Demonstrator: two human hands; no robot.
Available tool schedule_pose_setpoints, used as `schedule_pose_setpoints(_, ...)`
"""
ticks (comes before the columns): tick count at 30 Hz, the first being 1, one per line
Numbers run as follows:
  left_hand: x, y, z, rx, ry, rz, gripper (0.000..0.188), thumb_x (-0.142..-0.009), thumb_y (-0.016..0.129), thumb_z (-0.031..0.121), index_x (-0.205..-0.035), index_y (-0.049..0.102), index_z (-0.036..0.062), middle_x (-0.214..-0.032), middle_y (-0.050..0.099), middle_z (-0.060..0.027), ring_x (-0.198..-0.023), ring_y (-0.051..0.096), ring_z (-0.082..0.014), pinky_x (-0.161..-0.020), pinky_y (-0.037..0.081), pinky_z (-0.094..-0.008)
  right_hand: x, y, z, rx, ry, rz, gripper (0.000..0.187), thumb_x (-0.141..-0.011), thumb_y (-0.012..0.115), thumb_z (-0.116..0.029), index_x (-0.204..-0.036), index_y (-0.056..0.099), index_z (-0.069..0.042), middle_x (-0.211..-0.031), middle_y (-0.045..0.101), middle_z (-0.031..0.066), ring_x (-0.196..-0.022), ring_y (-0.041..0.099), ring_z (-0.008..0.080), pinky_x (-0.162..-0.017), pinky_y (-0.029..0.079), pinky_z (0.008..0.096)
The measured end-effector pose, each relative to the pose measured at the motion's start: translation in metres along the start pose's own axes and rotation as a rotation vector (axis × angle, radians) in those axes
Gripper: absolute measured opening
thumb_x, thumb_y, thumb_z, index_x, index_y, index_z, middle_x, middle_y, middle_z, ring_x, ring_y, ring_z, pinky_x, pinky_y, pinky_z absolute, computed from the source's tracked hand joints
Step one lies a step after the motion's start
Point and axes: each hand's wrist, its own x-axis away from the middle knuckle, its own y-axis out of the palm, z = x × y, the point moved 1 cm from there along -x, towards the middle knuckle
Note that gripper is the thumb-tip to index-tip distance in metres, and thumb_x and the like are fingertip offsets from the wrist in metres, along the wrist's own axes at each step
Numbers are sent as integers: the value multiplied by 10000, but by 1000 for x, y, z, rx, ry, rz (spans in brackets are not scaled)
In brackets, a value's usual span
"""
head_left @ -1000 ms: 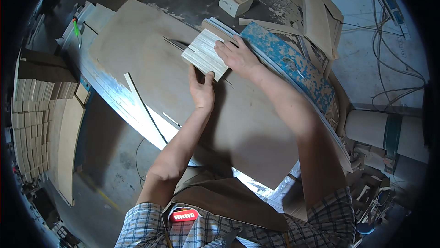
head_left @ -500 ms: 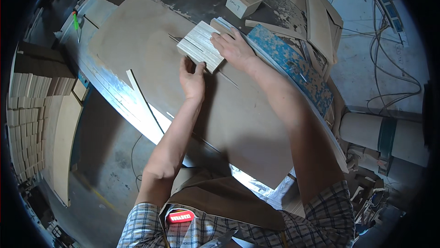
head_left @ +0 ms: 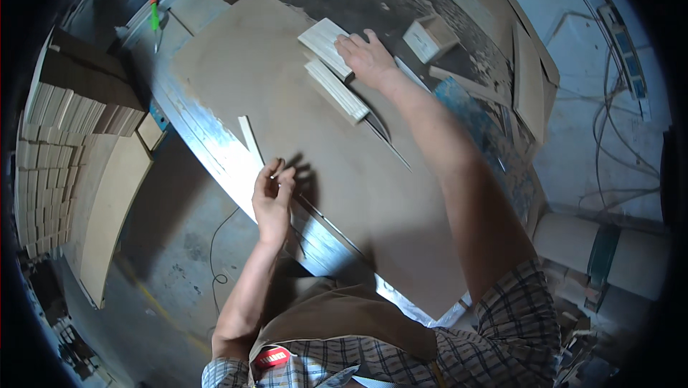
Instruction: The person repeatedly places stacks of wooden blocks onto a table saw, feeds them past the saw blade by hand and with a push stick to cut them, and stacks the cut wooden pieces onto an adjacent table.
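My right hand (head_left: 367,60) rests over the right end of a flat group of pale wooden strips (head_left: 322,38), its fingertips on the wood and the thumb side hidden. Just nearer to me, a narrower group of grooved wooden strips (head_left: 335,92) lies apart from the first, with a dark gap between them. My left hand (head_left: 274,198) hovers above the board's near left edge, fingers bent and thumb apart, nothing clearly held. Beyond its fingertips lies a single thin wooden strip (head_left: 249,137). Thin rods (head_left: 330,223) lie by the near edge.
The brown board (head_left: 236,58) covers the bench. A small open wooden box (head_left: 424,40) stands at the far right, beside offcuts (head_left: 466,83) and a worn blue panel (head_left: 459,101). A green-handled tool (head_left: 155,15) lies far left; stacked wooden pieces (head_left: 54,166) stand left.
My left hand has left the strips and drawn back toward the near edge. The wooden group has split in two, the far part under my right hand. The view has shifted.
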Motion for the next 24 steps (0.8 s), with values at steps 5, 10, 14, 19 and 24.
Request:
schedule_pose_setpoints(5, -9, -46, 5, 4, 17, 39, 449, -983, 589, -98, -1420, 506, -45, -1356, 613, -150, -1147, 645, -152, -981, 532, -281, -109, -5, 5, -68, -32, -165, 517, -928, 570, -60, -1443, 524, -51, -1503, 521, 68, -1332, 509, 228, -1062, 438, 407)
schedule_pose_setpoints(10, -68, -66, 23, -58, 70, 87, 427, -1025, 608, 16, -1429, 496, -67, -1328, 634, -145, -1174, 638, -185, -1058, 498, -321, -179, -19, -30, -103, -49, -213, 508, -932, 558, -34, -1439, 526, -56, -1502, 518, 89, -1353, 502, 254, -1071, 445, 423)
schedule_pose_setpoints(14, -157, -82, 43, -108, 162, 148, 597, -1026, 665, 278, -1449, 479, -99, -1338, 630, -202, -1256, 605, -247, -1073, 465, -332, -207, -37, -86, -194, -81, -179, 492, -940, 542, -31, -1432, 528, -46, -1520, 506, 114, -1376, 486, 291, -1111, 428, 443)
schedule_pose_setpoints(19, -243, -101, 62, -197, 83, 299, 747, -970, 688, 434, -1410, 504, -140, -1357, 619, -281, -1284, 595, -335, -1082, 451, -386, -223, -58, -167, -353, -122, -210, 491, -933, 544, -31, -1424, 548, -52, -1573, 460, 127, -1424, 443, 310, -1153, 406, 446)
schedule_pose_setpoints(24, -283, -115, 53, -356, -49, 350, 705, -938, 669, 516, -1193, 657, -141, -1174, 692, -338, -1136, 670, -460, -1005, 510, -462, -245, -38, -187, -719, 130, 12, 343, -905, 643, -190, -1197, 696, -19, -1229, 690, 227, -1127, 656, 417, -980, 527, 460)
